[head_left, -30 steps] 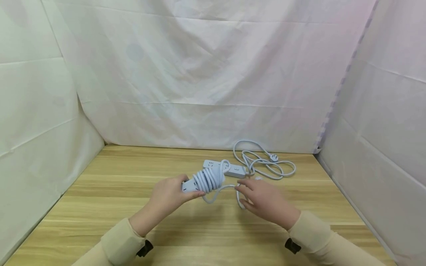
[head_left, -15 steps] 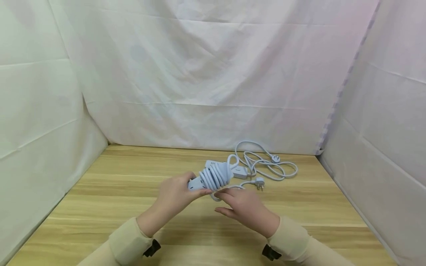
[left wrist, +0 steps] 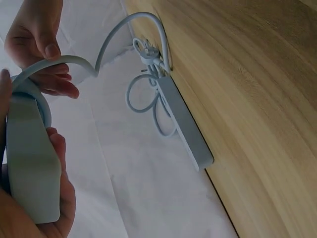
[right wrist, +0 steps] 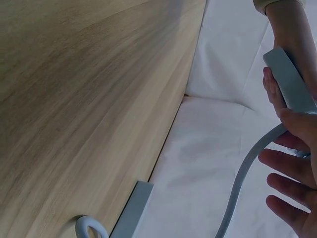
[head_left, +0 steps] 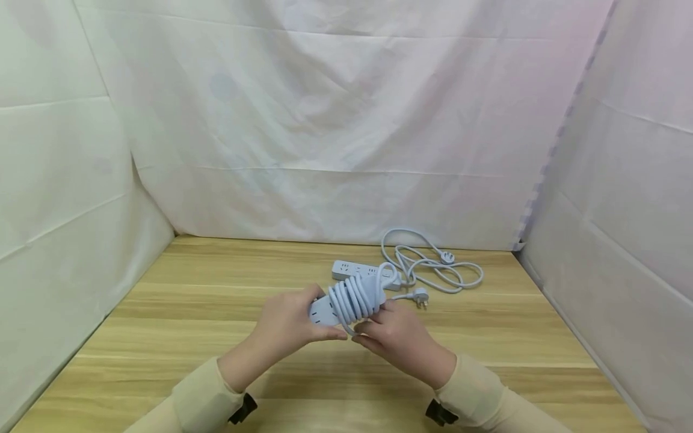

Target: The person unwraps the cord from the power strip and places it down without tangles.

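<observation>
My left hand grips one end of a white power strip, held up off the table. Several turns of its cord are wound around the strip's middle and far part, and a loop sticks up past its right end. Close beside that end, my right hand pinches the cord between thumb and fingers, as the left wrist view shows. From there the loose cord arches down to the table. Its plug lies just beyond my right hand, prongs facing forward.
Behind the held strip a second white power strip lies on the wooden table. Its loosely looped cord spreads to the right, ending in a plug. White cloth hangs at the back and both sides.
My right hand has moved left to the wound strip, bringing the cord along its near side. The cord's plug has come into view. My left hand has shifted slightly right with the strip.
</observation>
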`<state>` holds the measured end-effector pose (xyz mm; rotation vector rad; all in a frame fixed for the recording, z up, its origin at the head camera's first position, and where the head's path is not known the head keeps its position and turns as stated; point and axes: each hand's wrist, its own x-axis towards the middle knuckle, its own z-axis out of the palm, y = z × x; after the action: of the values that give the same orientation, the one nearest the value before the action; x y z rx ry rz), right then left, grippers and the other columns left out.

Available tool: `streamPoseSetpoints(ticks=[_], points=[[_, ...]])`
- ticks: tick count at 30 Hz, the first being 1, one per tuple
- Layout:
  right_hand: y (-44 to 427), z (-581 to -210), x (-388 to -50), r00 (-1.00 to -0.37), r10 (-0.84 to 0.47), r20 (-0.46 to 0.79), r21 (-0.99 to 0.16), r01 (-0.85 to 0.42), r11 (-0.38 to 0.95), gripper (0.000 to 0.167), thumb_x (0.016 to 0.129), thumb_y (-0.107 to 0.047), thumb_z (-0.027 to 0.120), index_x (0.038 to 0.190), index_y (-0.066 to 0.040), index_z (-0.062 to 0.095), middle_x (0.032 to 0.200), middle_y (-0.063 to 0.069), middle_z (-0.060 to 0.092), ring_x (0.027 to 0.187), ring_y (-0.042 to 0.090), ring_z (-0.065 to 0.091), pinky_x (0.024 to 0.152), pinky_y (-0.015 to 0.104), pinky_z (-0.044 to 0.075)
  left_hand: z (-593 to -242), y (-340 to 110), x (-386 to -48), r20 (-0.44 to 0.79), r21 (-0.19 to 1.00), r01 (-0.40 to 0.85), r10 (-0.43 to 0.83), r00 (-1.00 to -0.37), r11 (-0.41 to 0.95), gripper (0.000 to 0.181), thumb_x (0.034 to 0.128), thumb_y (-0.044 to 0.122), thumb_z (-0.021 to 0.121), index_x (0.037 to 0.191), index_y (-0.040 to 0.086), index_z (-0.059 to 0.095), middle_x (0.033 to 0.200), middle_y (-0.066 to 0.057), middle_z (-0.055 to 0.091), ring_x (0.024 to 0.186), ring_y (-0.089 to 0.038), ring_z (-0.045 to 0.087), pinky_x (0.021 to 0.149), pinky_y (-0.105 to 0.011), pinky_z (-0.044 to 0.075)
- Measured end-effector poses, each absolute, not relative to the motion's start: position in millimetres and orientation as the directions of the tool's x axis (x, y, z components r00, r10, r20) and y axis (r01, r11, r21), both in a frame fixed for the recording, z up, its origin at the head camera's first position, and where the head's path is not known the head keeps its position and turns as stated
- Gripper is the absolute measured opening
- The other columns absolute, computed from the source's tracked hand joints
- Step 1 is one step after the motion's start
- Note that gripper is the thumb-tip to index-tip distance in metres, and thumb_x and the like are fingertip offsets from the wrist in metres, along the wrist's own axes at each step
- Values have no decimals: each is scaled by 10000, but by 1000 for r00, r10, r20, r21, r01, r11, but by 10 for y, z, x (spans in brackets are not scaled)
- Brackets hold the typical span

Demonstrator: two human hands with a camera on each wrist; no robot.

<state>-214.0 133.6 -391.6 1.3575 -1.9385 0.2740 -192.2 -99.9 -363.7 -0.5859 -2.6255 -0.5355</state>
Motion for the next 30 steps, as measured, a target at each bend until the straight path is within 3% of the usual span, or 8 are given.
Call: streamPoseSetpoints(ticks=[5, 13, 18, 23, 26, 28, 30], points=[[1330, -3893, -2145, -132, -724, 677, 252, -882, 397, 174, 744, -224, 838, 830, -143, 710, 846, -49, 686, 807, 139, 616, 735, 319, 504, -3618, -992, -1924, 398, 263, 475, 354, -847, 840, 664, 613, 533, 864, 1097, 180, 577, 696, 115, 601, 538, -15, 482, 450, -225, 373], [1286, -3826, -2120, -126, -727, 675, 271, -874, 403, 142, 755, -233, 841, 757, -160, 719, 796, -82, 686, 784, 134, 604, 740, 316, 492, -3587, -960, -1956, 406, 267, 496, 371, -835, 826, 469, 700, 215, 805, 1089, 74, 582, 799, 64, 601, 618, -63, 526, 514, -262, 435], [1247, -3797, -2121, -126, -730, 671, 272, -875, 400, 158, 751, -215, 846, 736, -151, 702, 781, -74, 674, 774, 138, 590, 758, 323, 484, -3560, -940, -1969, 409, 313, 468, 328, -852, 826, 465, 681, 254, 822, 1050, 99, 587, 763, 82, 581, 598, -61, 509, 516, -275, 434], [1225, -3813, -2124, -183, -737, 651, 244, -869, 431, 161, 758, -186, 838, 800, -123, 696, 814, -46, 680, 756, 135, 608, 698, 294, 497, -3551, -931, -1982, 459, 299, 468, 304, -835, 832, 446, 699, 329, 836, 1004, 103, 601, 715, 75, 576, 558, -58, 501, 493, -262, 430], [1211, -3851, -2106, -240, -735, 634, 210, -862, 462, 165, 838, -172, 766, 947, -89, 675, 810, -34, 657, 663, 100, 605, 586, 241, 488, -3558, -941, -1993, 486, 278, 465, 295, -823, 840, 433, 712, 347, 836, 981, 90, 613, 704, 61, 583, 548, -63, 502, 484, -261, 429], [1199, -3886, -2090, -270, -738, 618, 215, -846, 488, 128, 966, -187, 620, 1029, -76, 626, 769, -35, 612, 580, 73, 563, 491, 210, 443, -3570, -956, -2001, 485, 275, 456, 288, -826, 846, 460, 711, 380, 845, 978, 85, 614, 708, 53, 591, 548, -64, 503, 480, -260, 427], [1189, -3914, -2074, -287, -740, 608, 227, -831, 508, 215, 1055, -218, 428, 1062, -71, 584, 715, -35, 553, 517, 62, 493, 431, 201, 384, -3581, -974, -2007, 484, 267, 448, 284, -828, 853, 510, 692, 420, 861, 980, 80, 614, 719, 43, 603, 550, -67, 506, 475, -262, 425]])
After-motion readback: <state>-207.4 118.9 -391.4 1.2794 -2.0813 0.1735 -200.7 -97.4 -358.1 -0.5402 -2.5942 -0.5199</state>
